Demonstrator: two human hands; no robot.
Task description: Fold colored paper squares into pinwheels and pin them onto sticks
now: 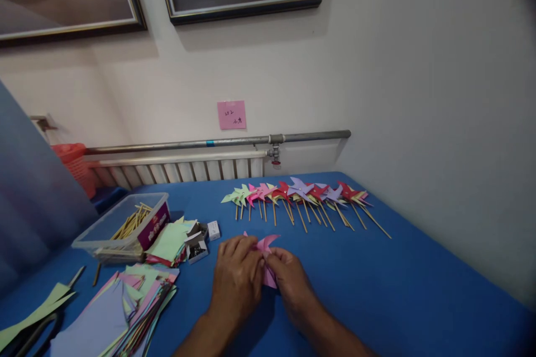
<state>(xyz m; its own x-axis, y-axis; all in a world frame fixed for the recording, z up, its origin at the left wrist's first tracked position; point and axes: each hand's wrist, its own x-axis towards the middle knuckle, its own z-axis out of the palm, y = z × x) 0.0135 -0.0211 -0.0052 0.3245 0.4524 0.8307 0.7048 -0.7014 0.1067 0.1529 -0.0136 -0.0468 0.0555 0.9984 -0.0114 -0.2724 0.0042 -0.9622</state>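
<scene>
Pink paper pinwheel sits low over the blue surface, near its front middle, pinched between both hands.

Head view, near field: left hand curled, fingers closed onto the left side of the pink paper. Right hand likewise closed, thumb and fingertips gripping the paper at its centre and lower flap. Folded points stick up above the knuckles; one flap hangs below. Whether a stick is attached yet, cannot tell; the hands cover the middle.

Handling judgement: thin craft paper, very light, soft, creases easily. Best taken at the centre where the folded corners meet, or by a flat blade edge; a hard squeeze would crush the curled blades.

Head view, left side: clear plastic tub holding wooden sticks, a purple label on its side. Just beside it a stack of green paper squares, then small open boxes that seem to hold pins. Nearer the front edge, a loose pile of coloured paper sheets in lilac, green and pink. Dark scissors handle at the lower left corner.

Head view, far field: row of finished pinwheels on sticks, green through pink, red and lilac, laid overlapping along the back of the surface. Behind it a radiator with a grey pipe above, and a pink note stuck on the wall.
</scene>
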